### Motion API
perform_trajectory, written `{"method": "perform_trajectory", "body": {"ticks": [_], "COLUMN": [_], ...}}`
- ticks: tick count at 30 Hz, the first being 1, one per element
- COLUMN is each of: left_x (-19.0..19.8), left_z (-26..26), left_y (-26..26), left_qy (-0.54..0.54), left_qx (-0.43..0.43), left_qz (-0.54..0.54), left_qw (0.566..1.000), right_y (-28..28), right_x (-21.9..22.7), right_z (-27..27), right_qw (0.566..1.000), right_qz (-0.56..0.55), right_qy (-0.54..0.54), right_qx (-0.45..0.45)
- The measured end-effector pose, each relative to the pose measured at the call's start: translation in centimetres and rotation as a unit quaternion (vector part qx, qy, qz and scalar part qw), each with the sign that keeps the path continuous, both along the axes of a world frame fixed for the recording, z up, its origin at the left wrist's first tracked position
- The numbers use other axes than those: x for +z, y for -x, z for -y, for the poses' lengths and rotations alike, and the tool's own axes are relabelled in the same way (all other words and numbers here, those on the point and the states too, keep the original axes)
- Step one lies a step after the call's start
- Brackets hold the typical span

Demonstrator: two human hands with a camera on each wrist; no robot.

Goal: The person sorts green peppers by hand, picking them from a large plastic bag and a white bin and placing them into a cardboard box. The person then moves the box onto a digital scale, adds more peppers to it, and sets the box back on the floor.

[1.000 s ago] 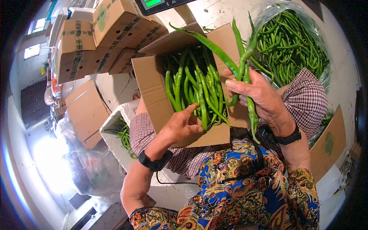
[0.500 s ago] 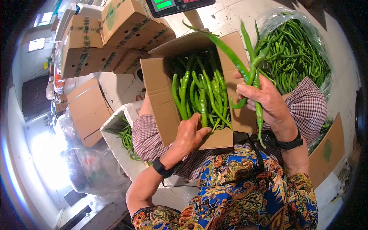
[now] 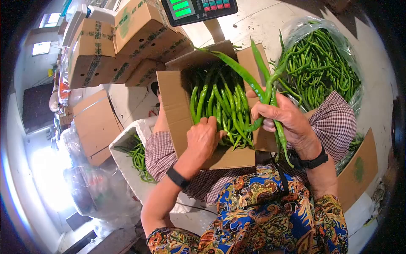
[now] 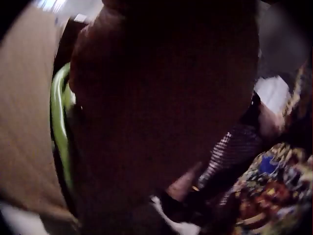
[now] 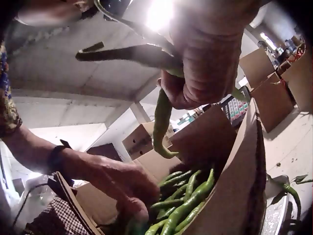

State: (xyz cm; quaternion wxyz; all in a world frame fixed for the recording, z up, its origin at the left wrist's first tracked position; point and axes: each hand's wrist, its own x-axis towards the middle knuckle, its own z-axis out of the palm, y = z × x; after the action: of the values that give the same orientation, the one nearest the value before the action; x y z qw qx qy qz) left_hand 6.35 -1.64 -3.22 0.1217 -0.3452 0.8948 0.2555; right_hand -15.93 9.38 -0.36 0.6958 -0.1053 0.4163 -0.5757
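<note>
An open cardboard box (image 3: 174, 108) stands between the person's knees, with long green peppers (image 3: 228, 101) lying lengthwise in it. The left hand (image 3: 203, 137) reaches over the box's near left side, its bent fingertips down among the peppers; whether it pinches one is hidden. In the left wrist view the dark hand (image 4: 161, 107) covers most of the picture, beside one pepper (image 4: 59, 127). Right of the box, the right hand (image 3: 285, 118) grips several long peppers (image 3: 241, 70) that fan out above and below the fist. The right wrist view shows this hand (image 5: 208, 63) above the box.
A plastic bag of peppers (image 3: 321, 67) stands at the right. Stacked closed cartons (image 3: 144, 38) and a scale display (image 3: 198, 9) are at the back. A white foam box (image 3: 127, 148) with some peppers is at the left, and a cardboard piece (image 3: 359, 169) at the lower right.
The left hand has moved from the box's near edge further in along its left side, its fingers now bent down among the peppers. The right hand still grips its peppers, slightly lower.
</note>
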Motion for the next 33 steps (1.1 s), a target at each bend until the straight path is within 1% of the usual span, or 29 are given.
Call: {"method": "perform_trajectory", "body": {"ticks": [1,2,3,4,5,6,7,9,10,11,12,13,15,16,18,19,21,22,23,24,25,26,27,28,29,30,31,33], "left_x": [1.3,1.7,2.5,3.6,4.2,3.7,2.9,2.6,3.0,3.4,4.7,5.4,5.7,5.2,3.4,2.8,1.3,0.4,0.1,0.0,0.0,0.0,0.0,0.1,0.4,1.2,1.1,1.4], "left_z": [-0.5,-0.5,-0.9,-1.3,-1.7,-2.2,-2.5,-2.4,-2.2,-2.1,-1.5,-1.7,-1.5,-1.5,-1.3,-1.0,0.0,0.3,0.2,0.3,0.4,0.5,0.5,0.3,0.3,0.4,0.5,0.0], "left_y": [0.4,0.2,0.9,1.8,2.4,2.6,2.6,2.6,2.4,2.0,1.5,1.1,-0.2,-0.5,-1.4,-1.5,-0.9,-0.6,-0.4,0.0,0.4,0.8,1.3,2.1,2.8,3.5,3.8,4.2], "left_qy": [0.089,0.022,0.021,-0.066,-0.148,-0.152,-0.158,-0.175,-0.285,-0.389,-0.416,-0.455,-0.488,-0.487,-0.500,-0.498,-0.528,-0.514,-0.513,-0.319,-0.110,-0.172,-0.175,-0.228,-0.279,-0.283,-0.312,-0.315], "left_qx": [0.006,0.032,0.034,0.029,0.023,0.016,0.008,0.009,0.103,0.195,0.224,0.289,0.325,0.327,0.370,0.372,0.367,0.368,0.367,0.306,0.227,0.264,0.264,0.271,0.280,0.263,0.271,0.280], "left_qz": [-0.012,-0.130,-0.135,-0.221,-0.303,-0.284,-0.263,-0.265,-0.249,-0.226,-0.198,-0.237,-0.253,-0.256,-0.216,-0.220,-0.164,-0.161,-0.162,-0.199,-0.224,-0.250,-0.248,-0.231,-0.215,-0.196,-0.188,-0.256], "left_qw": [0.996,0.991,0.990,0.973,0.941,0.947,0.952,0.948,0.920,0.871,0.859,0.808,0.769,0.768,0.753,0.752,0.748,0.758,0.759,0.874,0.941,0.915,0.916,0.906,0.893,0.901,0.891,0.870], "right_y": [0.1,0.0,-0.3,-0.8,-1.2,-1.4,-1.7,-1.9,-1.6,-1.4,-1.4,-1.4,-1.4,-1.4,-1.7,-1.9,-2.4,-2.7,-3.2,-3.6,-4.1,-4.6,-5.3,-6.1,-6.8,-7.2,-7.8,-8.6], "right_x": [-0.1,-0.5,-0.7,-0.6,-0.6,-0.8,-0.8,-0.7,-1.6,-1.7,-1.5,-1.4,-2.3,-2.8,-3.5,-3.4,-2.9,-3.1,-3.3,-3.8,-4.4,-5.3,-6.0,-6.4,-6.7,-6.2,-6.4,-6.4], "right_z": [0.0,0.1,0.1,0.3,0.5,0.4,0.5,0.6,0.7,0.5,0.6,0.7,0.5,0.4,0.4,0.5,0.7,0.7,0.6,0.5,0.3,0.2,-0.1,-0.3,-0.4,-0.4,-0.9,-1.7], "right_qw": [1.000,1.000,0.999,0.999,0.998,0.997,0.996,0.998,0.997,0.997,0.998,0.997,0.996,0.996,0.995,0.995,0.997,0.998,0.998,0.996,0.993,0.989,0.989,0.965,0.925,0.894,0.855,0.814], "right_qz": [0.019,0.009,0.004,-0.015,-0.033,-0.028,-0.029,-0.012,-0.021,-0.021,-0.049,-0.078,-0.093,-0.092,-0.090,-0.091,-0.076,-0.052,-0.054,-0.085,-0.115,-0.148,-0.147,-0.261,-0.370,-0.432,-0.502,-0.560], "right_qy": [0.004,-0.001,-0.003,-0.009,-0.012,0.014,0.018,0.027,0.051,0.048,0.022,0.000,-0.015,-0.012,-0.008,-0.006,-0.014,-0.005,-0.004,-0.019,-0.037,-0.022,-0.025,0.028,0.083,0.116,0.126,0.136], "right_qx": [0.010,0.030,0.031,0.045,0.060,0.074,0.076,0.047,0.059,0.054,0.029,0.006,0.000,-0.017,-0.035,-0.032,-0.024,-0.022,-0.022,-0.011,-0.001,0.005,0.004,-0.004,-0.011,0.001,0.033,0.064]}}
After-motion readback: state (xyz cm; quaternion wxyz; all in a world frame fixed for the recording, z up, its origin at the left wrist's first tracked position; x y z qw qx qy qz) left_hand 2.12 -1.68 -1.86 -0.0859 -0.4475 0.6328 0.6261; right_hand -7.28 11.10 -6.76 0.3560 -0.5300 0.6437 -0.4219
